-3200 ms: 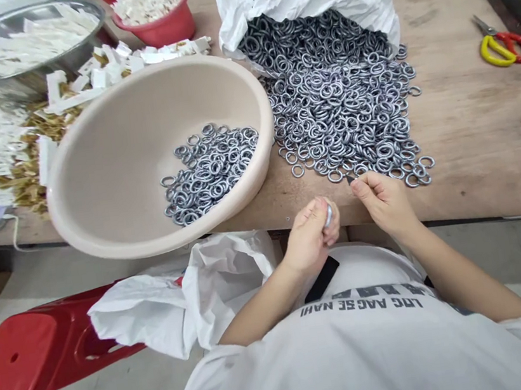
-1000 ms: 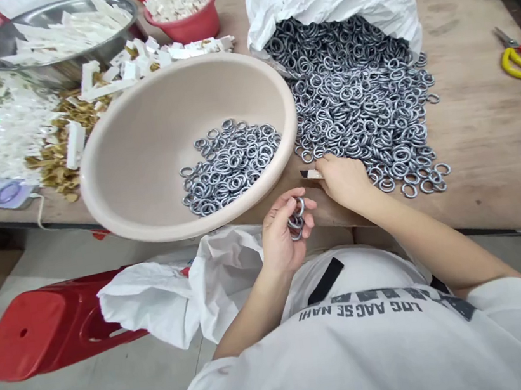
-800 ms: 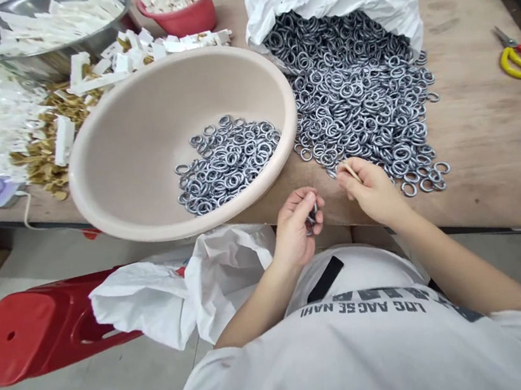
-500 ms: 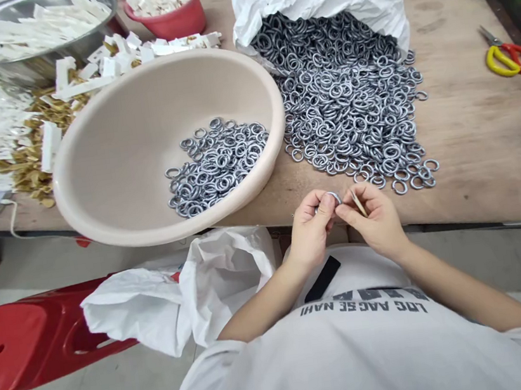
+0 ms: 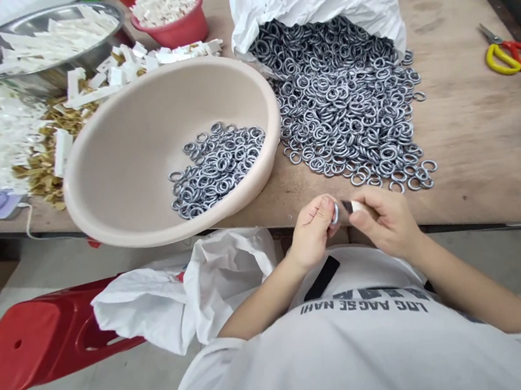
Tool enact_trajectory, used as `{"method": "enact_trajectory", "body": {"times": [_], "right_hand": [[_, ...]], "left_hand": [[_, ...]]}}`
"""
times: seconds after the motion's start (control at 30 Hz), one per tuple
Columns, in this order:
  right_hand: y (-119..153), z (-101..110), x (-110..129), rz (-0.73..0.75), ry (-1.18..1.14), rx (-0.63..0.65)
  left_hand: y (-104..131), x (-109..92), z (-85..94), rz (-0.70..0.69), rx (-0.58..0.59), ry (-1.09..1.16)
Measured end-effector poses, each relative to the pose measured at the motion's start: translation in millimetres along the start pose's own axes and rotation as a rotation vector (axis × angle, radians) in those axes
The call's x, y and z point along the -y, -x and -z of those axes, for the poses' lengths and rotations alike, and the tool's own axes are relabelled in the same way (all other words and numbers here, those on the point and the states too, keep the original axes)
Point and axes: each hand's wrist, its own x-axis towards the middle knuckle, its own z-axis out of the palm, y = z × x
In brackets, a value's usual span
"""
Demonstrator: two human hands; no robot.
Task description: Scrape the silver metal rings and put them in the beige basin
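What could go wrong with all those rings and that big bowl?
The dark-tipped tool in the right hand points towards the left hand, which holds a ring, so a slip might poke the fingers. The big bowl sticks out over the table's front edge, so a bump could perhaps tip it. Some loose rings lie near that edge too and might get knocked off.

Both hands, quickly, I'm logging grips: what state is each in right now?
Left hand: closed on a silvery-grey round ring.
Right hand: closed on a small white tool with a dark tip.
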Motion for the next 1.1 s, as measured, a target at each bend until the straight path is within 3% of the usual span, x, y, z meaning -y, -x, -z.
{"method": "enact_trajectory", "body": {"times": [0.17, 0.3, 0.5, 0.73, 0.9, 1.0, 1.1], "right_hand": [[8.1, -0.2, 5.0, 0.12, 0.237, 0.062], [6.6, -1.7, -2.0, 0.098, 0.238, 0.065], [5.9, -1.8, -9.0, 0.016, 0.121, -0.036], [4.6, -11.2, 7.9, 0.111, 0.163, 0.096], [4.0, -13.5, 4.9, 0.053, 0.16, 0.121], [-1.8, -10.9, -6.4, -0.049, 0.126, 0.012], [-20.9, -9.5, -20.6, -0.161, 0.248, -0.029]], "left_hand": [[-1.8, 0.2, 1.8, 0.022, -0.054, 0.017], [0.8, 2.1, 1.2, 0.035, -0.035, 0.008], [4.5, -3.8, -2.2, 0.021, 0.021, 0.105], [5.0, -2.6, 4.3, 0.056, -0.069, 0.107], [9.6, -3.1, 5.5, 0.069, -0.041, 0.142], [11.4, -6.6, 6.0, 0.064, 0.012, 0.201], [10.8, -10.4, 11.1, 0.058, -0.052, 0.236]]}}
